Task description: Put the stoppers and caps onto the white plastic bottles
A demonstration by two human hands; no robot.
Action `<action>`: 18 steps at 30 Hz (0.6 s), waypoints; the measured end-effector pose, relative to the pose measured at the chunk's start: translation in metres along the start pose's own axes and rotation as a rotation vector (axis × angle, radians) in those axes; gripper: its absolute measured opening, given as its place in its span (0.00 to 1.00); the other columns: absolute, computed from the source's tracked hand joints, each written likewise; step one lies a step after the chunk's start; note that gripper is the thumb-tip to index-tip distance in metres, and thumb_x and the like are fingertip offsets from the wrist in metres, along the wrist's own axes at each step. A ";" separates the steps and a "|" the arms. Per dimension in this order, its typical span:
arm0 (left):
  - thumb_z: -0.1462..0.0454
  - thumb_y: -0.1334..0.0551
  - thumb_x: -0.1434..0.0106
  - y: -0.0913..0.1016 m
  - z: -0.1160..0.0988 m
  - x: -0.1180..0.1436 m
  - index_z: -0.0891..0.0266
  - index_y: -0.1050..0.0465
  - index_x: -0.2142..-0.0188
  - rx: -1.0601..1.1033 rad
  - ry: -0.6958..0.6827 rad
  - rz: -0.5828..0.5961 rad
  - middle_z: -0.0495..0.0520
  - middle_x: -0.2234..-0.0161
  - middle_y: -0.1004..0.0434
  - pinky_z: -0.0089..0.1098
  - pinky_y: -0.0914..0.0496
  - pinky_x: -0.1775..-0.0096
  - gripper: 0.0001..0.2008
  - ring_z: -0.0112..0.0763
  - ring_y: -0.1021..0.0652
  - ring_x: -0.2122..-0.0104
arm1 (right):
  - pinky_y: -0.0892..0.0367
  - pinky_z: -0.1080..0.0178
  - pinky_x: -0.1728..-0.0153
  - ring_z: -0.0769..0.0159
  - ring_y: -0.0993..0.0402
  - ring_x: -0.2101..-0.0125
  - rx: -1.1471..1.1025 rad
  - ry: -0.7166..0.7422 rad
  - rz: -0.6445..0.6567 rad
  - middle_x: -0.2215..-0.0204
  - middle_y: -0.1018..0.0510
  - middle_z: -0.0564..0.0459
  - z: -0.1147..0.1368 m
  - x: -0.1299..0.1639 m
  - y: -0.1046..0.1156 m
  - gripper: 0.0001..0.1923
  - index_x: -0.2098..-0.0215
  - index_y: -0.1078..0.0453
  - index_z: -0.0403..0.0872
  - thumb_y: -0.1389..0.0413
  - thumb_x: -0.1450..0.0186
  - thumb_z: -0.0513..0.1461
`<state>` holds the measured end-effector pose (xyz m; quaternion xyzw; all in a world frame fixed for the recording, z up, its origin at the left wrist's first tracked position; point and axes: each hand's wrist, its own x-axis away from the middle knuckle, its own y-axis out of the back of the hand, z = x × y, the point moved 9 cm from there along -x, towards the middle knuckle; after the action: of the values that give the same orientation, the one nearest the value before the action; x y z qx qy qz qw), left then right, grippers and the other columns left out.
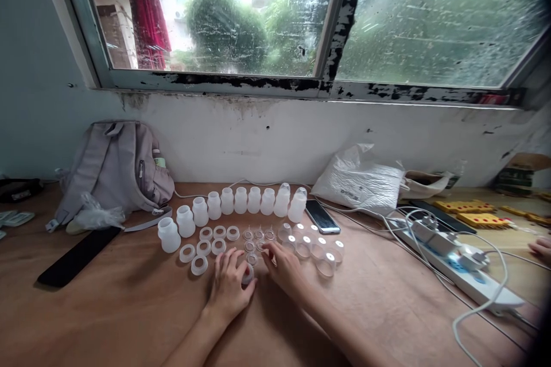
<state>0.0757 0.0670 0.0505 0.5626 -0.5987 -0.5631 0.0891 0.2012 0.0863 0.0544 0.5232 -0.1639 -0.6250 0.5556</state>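
Observation:
My left hand [230,284] rests on the wooden table [129,309], fingers curled around a small translucent plastic part [248,275]. Beside it, my right hand [282,264] reaches with fingertips onto the small clear nipples [258,235] laid in rows. A curved row of white translucent bottles [241,200] stands behind. White screw rings [206,243] lie to the left of my hands. Clear dome caps [316,249] lie to the right.
A grey backpack [116,169] leans on the wall at left, a black flat object [77,255] in front of it. A phone [322,217], white plastic bag [361,180], power strip [456,264] with cables and yellow parts [469,212] lie right. Another person's fingers [541,249] show at the right edge.

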 end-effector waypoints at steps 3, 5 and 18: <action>0.65 0.40 0.49 -0.003 -0.002 0.002 0.59 0.33 0.74 0.048 -0.007 0.006 0.55 0.59 0.30 0.48 0.41 0.51 0.02 0.42 0.32 0.55 | 0.37 0.66 0.69 0.64 0.29 0.67 0.077 -0.001 0.069 0.66 0.26 0.50 0.003 0.011 -0.026 0.12 0.57 0.35 0.48 0.55 0.38 0.36; 0.65 0.42 0.47 0.000 0.001 0.001 0.59 0.34 0.74 0.093 0.014 -0.024 0.55 0.59 0.31 0.44 0.37 0.54 0.01 0.40 0.31 0.56 | 0.37 0.66 0.69 0.63 0.28 0.67 0.116 0.005 0.105 0.66 0.25 0.50 0.003 0.010 -0.034 0.13 0.56 0.35 0.48 0.54 0.38 0.36; 0.62 0.42 0.44 0.011 0.007 0.002 0.59 0.41 0.55 0.301 0.050 -0.116 0.55 0.58 0.30 0.37 0.33 0.57 0.17 0.36 0.28 0.58 | 0.40 0.69 0.74 0.68 0.32 0.73 -0.106 0.147 0.208 0.72 0.29 0.52 0.031 0.025 -0.024 0.04 0.69 0.36 0.47 0.52 0.41 0.36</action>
<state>0.0635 0.0660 0.0556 0.6171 -0.6404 -0.4571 -0.0140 0.1668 0.0604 0.0364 0.5176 -0.1426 -0.5320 0.6548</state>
